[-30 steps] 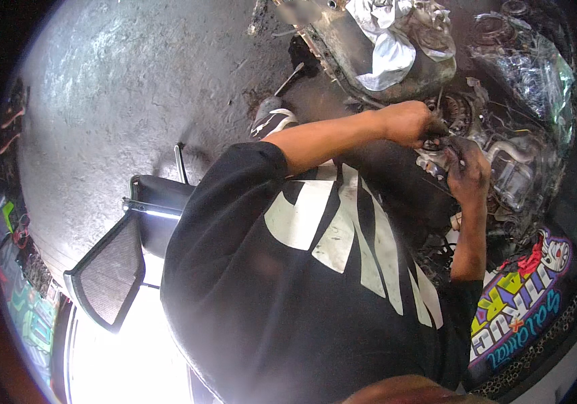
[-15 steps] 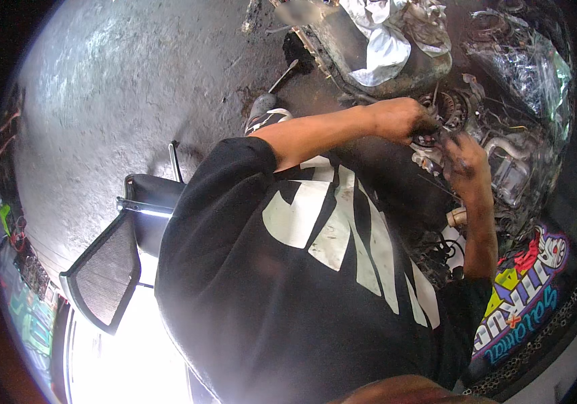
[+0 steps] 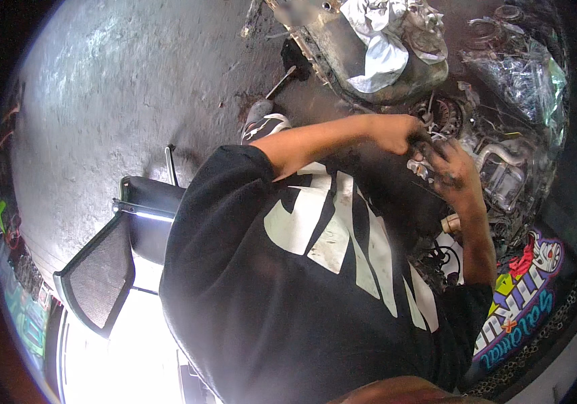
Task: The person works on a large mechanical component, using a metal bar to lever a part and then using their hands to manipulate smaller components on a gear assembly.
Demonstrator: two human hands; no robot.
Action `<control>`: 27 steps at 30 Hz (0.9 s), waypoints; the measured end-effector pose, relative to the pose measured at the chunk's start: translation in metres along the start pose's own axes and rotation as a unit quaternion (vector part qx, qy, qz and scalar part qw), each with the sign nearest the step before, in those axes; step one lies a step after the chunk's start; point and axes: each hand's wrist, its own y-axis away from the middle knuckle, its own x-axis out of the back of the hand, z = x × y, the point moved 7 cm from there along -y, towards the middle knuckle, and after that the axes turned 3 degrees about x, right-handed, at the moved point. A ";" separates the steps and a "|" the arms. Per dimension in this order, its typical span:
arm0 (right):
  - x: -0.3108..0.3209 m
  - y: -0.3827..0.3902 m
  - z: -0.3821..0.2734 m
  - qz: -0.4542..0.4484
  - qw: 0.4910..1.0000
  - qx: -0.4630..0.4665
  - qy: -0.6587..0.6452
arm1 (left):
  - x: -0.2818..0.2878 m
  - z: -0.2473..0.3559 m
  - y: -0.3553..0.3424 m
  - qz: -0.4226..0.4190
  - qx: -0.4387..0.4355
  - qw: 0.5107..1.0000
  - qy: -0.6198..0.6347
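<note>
**Two hands close together by a silvery metal part [image 3: 419, 170]**

Through the head camera I see the metal part on the right side of the scene, just on the near side of where the fingers come together. It is small and uneven in outline, pale and shiny in places, with dark patches; its finer detail is too small for me to read. My left hand [image 3: 396, 135] reaches in from the left with its fingers curled inward. My right hand [image 3: 455, 174] comes up from the near side, fingers bent and smudged dark. The fingertips overlap in shadow, so I cannot tell whether either grip pinches anything.

Just beyond lies a dark ring-shaped part [image 3: 446, 116] with a ridged rim. To the right sit a bent pipe [image 3: 504, 153] and a grey metal casing [image 3: 506, 188]. On the far side, a white cloth [image 3: 384, 60] lies on a large grimy pan [image 3: 329, 48].
</note>
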 end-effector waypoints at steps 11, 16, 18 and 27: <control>-0.008 0.023 0.030 0.126 0.974 -0.189 -0.004 | 0.001 0.015 -0.006 0.193 -0.051 0.962 -0.186; -0.005 0.023 0.007 0.089 0.991 -0.075 0.057 | -0.003 0.014 0.004 0.012 0.039 0.981 -0.190; -0.012 0.029 0.000 0.059 0.995 -0.043 0.065 | -0.007 0.010 0.004 0.029 0.003 0.978 -0.208; -0.034 0.069 0.062 0.099 0.933 -0.345 0.001 | -0.006 0.017 -0.009 0.247 -0.089 0.925 -0.273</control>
